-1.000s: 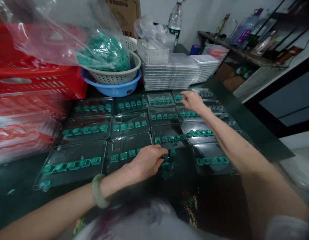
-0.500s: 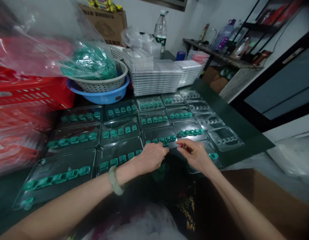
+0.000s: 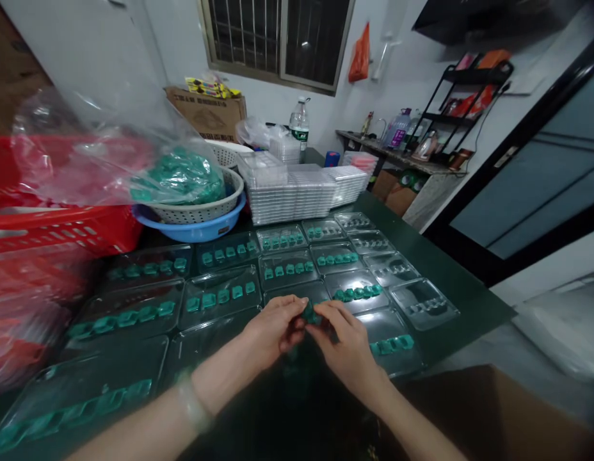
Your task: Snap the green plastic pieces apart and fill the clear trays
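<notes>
My left hand (image 3: pixel 272 330) and my right hand (image 3: pixel 345 342) meet over the near middle of the dark green table (image 3: pixel 450 282). Between their pinched fingertips sit small green pieces (image 3: pixel 310 314); both hands touch them. Under and around the hands lie several clear plastic trays (image 3: pixel 287 267), most with a row of the same green pieces. The rightmost trays (image 3: pixel 424 304) hold no green pieces. A pale bangle is on my left wrist.
A white colander (image 3: pixel 201 208) in a blue basin holds a clear bag of green pieces (image 3: pixel 182 176). Red crates (image 3: pixel 52 224) stand at the left. Stacks of clear trays (image 3: pixel 297 192), a water bottle (image 3: pixel 299 128) and a cardboard box (image 3: pixel 205 115) are at the back. A brown carton (image 3: pixel 493 410) is at lower right.
My right hand came back from the far trays to meet the left hand at the near middle. The camera tilted upward, showing the window and wall.
</notes>
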The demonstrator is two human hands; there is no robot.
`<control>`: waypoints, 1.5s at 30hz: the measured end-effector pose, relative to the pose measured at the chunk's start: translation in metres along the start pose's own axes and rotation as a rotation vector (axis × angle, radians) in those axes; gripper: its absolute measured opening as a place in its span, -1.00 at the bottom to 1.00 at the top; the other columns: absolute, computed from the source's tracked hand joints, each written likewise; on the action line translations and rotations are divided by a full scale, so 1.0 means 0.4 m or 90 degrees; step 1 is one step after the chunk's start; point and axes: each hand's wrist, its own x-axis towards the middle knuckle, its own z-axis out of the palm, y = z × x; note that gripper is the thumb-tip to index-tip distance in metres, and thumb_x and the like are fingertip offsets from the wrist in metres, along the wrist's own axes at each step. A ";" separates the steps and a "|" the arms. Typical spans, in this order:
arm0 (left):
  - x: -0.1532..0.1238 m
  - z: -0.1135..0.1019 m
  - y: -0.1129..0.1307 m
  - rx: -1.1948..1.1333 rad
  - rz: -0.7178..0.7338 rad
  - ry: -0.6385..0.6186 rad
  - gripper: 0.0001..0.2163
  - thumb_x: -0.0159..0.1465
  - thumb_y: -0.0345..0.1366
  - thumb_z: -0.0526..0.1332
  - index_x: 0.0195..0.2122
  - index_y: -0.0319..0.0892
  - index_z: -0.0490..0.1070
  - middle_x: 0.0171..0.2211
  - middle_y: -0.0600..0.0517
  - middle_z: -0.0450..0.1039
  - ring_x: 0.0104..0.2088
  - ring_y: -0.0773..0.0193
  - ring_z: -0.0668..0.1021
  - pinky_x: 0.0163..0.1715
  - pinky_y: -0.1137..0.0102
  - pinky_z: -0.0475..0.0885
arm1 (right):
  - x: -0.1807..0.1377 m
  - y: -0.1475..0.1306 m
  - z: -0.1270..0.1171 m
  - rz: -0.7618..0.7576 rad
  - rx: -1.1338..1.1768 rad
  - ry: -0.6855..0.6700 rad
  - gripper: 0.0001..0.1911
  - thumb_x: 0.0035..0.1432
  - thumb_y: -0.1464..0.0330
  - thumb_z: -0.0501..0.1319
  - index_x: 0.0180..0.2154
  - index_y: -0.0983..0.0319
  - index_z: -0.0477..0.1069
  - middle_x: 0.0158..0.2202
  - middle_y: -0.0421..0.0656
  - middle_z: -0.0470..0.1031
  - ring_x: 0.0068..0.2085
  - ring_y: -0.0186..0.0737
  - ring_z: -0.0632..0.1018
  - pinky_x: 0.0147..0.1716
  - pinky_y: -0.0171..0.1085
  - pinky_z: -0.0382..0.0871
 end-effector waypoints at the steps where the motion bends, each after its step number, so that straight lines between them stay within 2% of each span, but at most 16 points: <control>1: 0.001 0.004 -0.002 -0.006 0.005 0.020 -0.70 0.06 -0.10 0.21 -0.54 -0.19 0.14 -0.69 0.20 0.14 -0.76 0.53 0.22 -0.79 0.59 -0.14 | 0.004 0.000 0.001 0.004 -0.008 0.002 -0.74 0.08 0.42 0.15 -0.14 0.09 0.34 -0.24 -0.12 0.41 -0.24 -0.19 0.47 -0.25 -0.18 0.41; 5: 0.004 0.022 -0.001 -0.012 0.034 0.073 -0.71 0.09 -0.14 0.21 -0.57 -0.19 0.13 -0.71 0.22 0.08 -0.77 0.54 0.19 -0.79 0.58 -0.08 | 0.020 -0.005 -0.003 0.010 0.004 0.013 -0.72 0.09 0.42 0.14 -0.13 0.09 0.36 -0.26 -0.13 0.43 -0.24 -0.19 0.48 -0.24 -0.18 0.42; 8: 0.002 0.029 0.002 -0.029 0.069 0.046 -0.74 0.10 -0.15 0.20 -0.54 -0.19 0.17 -0.69 0.21 0.12 -0.74 0.52 0.23 -0.79 0.58 -0.04 | 0.033 -0.010 -0.010 0.027 0.039 0.030 -0.77 0.10 0.44 0.10 -0.20 0.07 0.40 -0.30 -0.15 0.44 -0.28 -0.22 0.49 -0.29 -0.21 0.43; 11: -0.006 0.024 0.001 -0.022 0.140 -0.006 -0.80 0.10 -0.17 0.20 -0.43 -0.19 0.26 -0.65 0.18 0.20 -0.69 0.48 0.28 -0.76 0.57 0.06 | 0.044 -0.015 -0.019 0.110 0.084 0.048 -0.80 0.07 0.41 0.13 -0.22 0.09 0.39 -0.34 -0.17 0.46 -0.35 -0.23 0.49 -0.39 -0.23 0.44; 14: -0.016 0.017 -0.004 0.056 0.229 -0.010 -0.78 0.11 -0.19 0.21 -0.28 -0.20 0.32 -0.63 0.16 0.26 -0.66 0.46 0.30 -0.71 0.54 0.15 | 0.052 -0.019 -0.025 0.212 0.176 0.061 -0.81 0.02 0.36 0.18 -0.23 0.11 0.37 -0.40 -0.18 0.46 -0.42 -0.24 0.49 -0.47 -0.25 0.44; 17: -0.021 0.012 -0.008 0.130 0.279 0.022 -0.81 0.13 -0.20 0.19 -0.38 -0.23 0.33 -0.66 0.16 0.25 -0.68 0.48 0.27 -0.68 0.53 0.14 | 0.059 -0.023 -0.027 0.269 0.269 0.032 -0.83 0.02 0.33 0.19 -0.26 0.13 0.39 -0.47 -0.21 0.43 -0.53 -0.31 0.44 -0.55 -0.29 0.42; 20: -0.018 0.010 -0.013 0.098 0.285 0.024 -0.81 0.15 -0.21 0.19 -0.47 -0.24 0.32 -0.67 0.16 0.21 -0.67 0.50 0.23 -0.68 0.53 0.07 | 0.065 -0.027 -0.026 0.258 0.305 0.006 -0.81 0.03 0.32 0.20 -0.23 0.12 0.42 -0.42 -0.20 0.43 -0.52 -0.34 0.43 -0.56 -0.31 0.41; 26: 0.012 0.023 0.004 -0.076 0.208 -0.032 -0.80 0.12 -0.17 0.22 -0.43 -0.24 0.39 -0.61 0.13 0.20 -0.61 0.49 0.24 -0.69 0.54 0.01 | 0.091 -0.015 -0.039 0.177 0.215 0.017 -0.82 0.04 0.32 0.20 -0.24 0.09 0.45 -0.34 -0.19 0.45 -0.50 -0.33 0.46 -0.57 -0.32 0.39; 29: 0.042 0.027 0.031 -0.091 0.197 0.003 -0.80 0.11 -0.19 0.22 -0.36 -0.24 0.39 -0.59 0.13 0.22 -0.62 0.48 0.25 -0.70 0.54 0.01 | 0.157 0.063 -0.055 0.151 0.120 0.003 -0.77 0.07 0.28 0.17 -0.20 0.15 0.44 -0.36 -0.16 0.48 -0.52 -0.33 0.47 -0.57 -0.32 0.38; 32: 0.062 0.004 0.053 -0.047 0.205 0.055 -0.79 0.12 -0.25 0.19 -0.26 -0.24 0.36 -0.60 0.14 0.22 -0.64 0.47 0.25 -0.70 0.53 0.03 | 0.284 0.210 -0.066 0.136 -0.082 0.016 -0.70 0.09 0.25 0.13 -0.17 0.26 0.44 -0.45 -0.15 0.51 -0.52 -0.29 0.48 -0.55 -0.33 0.37; 35: 0.055 -0.041 0.058 0.066 0.205 0.061 -0.80 0.15 -0.26 0.15 -0.24 -0.25 0.35 -0.65 0.16 0.20 -0.64 0.47 0.23 -0.67 0.52 0.07 | 0.429 0.373 -0.060 0.139 -0.177 0.018 -0.74 0.08 0.31 0.14 -0.23 0.32 0.47 -0.38 -0.07 0.52 -0.37 -0.20 0.52 -0.38 -0.27 0.39; 38: 0.029 -0.082 0.056 0.164 0.175 0.092 -0.80 0.15 -0.24 0.14 -0.24 -0.23 0.35 -0.63 0.16 0.21 -0.62 0.47 0.23 -0.64 0.53 0.11 | 0.529 0.491 -0.032 0.151 -0.252 -0.037 -0.78 0.11 0.31 0.15 -0.25 0.33 0.42 -0.28 -0.10 0.48 -0.27 -0.24 0.50 -0.25 -0.19 0.38; 41: 0.005 -0.105 0.060 0.236 0.152 0.146 -0.79 0.13 -0.25 0.15 -0.24 -0.23 0.36 -0.60 0.15 0.25 -0.61 0.46 0.25 -0.64 0.52 0.13 | 0.568 0.550 0.001 0.158 -0.315 -0.114 -0.76 0.16 0.29 0.13 -0.20 0.32 0.36 -0.21 -0.13 0.43 -0.23 -0.27 0.48 -0.22 -0.16 0.39; 45: -0.009 -0.115 0.069 0.277 0.147 0.161 -0.78 0.11 -0.24 0.16 -0.25 -0.23 0.37 -0.56 0.13 0.29 -0.58 0.44 0.29 -0.65 0.53 0.14 | 0.581 0.573 0.025 0.151 -0.385 -0.183 -0.76 0.17 0.28 0.11 -0.18 0.30 0.36 -0.16 -0.12 0.41 -0.19 -0.25 0.46 -0.19 -0.15 0.38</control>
